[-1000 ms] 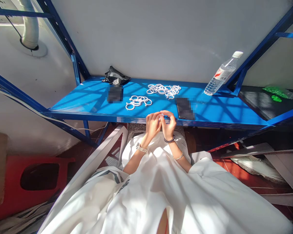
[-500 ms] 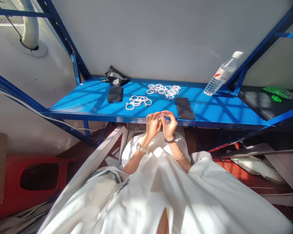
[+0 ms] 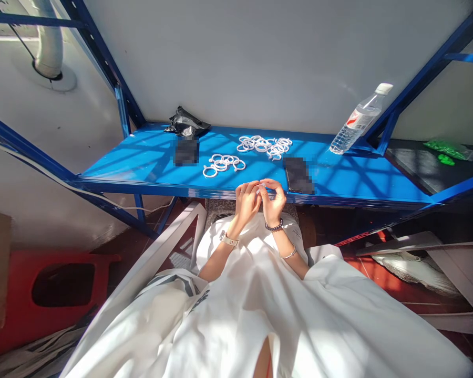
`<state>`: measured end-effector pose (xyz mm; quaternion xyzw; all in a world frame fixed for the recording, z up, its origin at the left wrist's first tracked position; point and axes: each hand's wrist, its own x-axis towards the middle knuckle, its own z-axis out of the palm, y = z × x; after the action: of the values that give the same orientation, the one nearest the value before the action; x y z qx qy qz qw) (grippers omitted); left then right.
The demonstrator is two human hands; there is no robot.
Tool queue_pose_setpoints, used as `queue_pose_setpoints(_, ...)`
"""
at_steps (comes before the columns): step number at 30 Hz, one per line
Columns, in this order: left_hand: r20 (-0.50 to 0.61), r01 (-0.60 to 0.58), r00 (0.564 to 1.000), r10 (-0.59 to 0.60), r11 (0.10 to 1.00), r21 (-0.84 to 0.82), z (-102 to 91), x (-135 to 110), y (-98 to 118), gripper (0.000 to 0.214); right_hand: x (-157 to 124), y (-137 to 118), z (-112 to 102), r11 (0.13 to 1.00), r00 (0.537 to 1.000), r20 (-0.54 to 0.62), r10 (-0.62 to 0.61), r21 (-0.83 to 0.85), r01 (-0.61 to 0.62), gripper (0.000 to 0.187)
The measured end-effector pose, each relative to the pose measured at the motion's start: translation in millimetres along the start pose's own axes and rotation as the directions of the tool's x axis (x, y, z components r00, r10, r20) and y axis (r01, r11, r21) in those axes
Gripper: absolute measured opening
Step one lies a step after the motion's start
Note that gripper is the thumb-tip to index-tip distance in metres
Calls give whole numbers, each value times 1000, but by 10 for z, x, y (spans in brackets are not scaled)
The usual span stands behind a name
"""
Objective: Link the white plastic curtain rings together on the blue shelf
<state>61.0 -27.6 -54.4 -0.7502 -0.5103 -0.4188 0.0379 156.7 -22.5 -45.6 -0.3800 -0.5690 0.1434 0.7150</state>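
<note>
My left hand (image 3: 246, 201) and my right hand (image 3: 274, 199) meet just in front of the blue shelf's (image 3: 142, 163) near edge, fingers pinched together on a small white ring (image 3: 261, 185) between them. On the shelf beyond lie two heaps of white plastic rings: a nearer heap (image 3: 223, 164) left of my hands and a farther heap (image 3: 265, 145) behind it. A watch sits on my left wrist, a dark bead bracelet on my right.
A dark phone (image 3: 298, 175) lies on the shelf right of my hands. A blurred dark object (image 3: 186, 151) and a crumpled black bag (image 3: 186, 124) sit at the back left. A water bottle (image 3: 358, 120) leans at the right. A red stool (image 3: 51, 294) stands lower left.
Both hands stay together at the shelf's edge; the fingers shift only slightly on the ring.
</note>
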Motion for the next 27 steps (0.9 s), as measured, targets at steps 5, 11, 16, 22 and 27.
queue_pose_setpoints(5, -27, -14, 1000, 13, 1000, -25, 12, -10, -13, 26, 3, -59, -9, 999, 1000, 2, 17, -33, -17, 16)
queue_pose_setpoints(11, -70, -39, 997, 36, 998, -45, 29, -12, -28, 29, 8, -120, -21, 996, 999, 13, 42, -73, -41, 20)
queue_pose_setpoints(16, -82, -45, 996, 40, 997, -60, 27, -7, -23, 31, 17, -130, -22, 997, 998, 34, 45, -66, -43, 18)
queue_pose_setpoints(22, -64, -33, 998, 29, 997, -64, 5, -4, -14, 32, 16, -108, -16, 997, 998, 42, 54, -56, -52, 17)
queue_pose_setpoints(27, -43, -29, 999, 27, 998, -61, -17, 0, -10, 32, 18, -78, -14, 998, 998, 46, 41, -40, -39, 14)
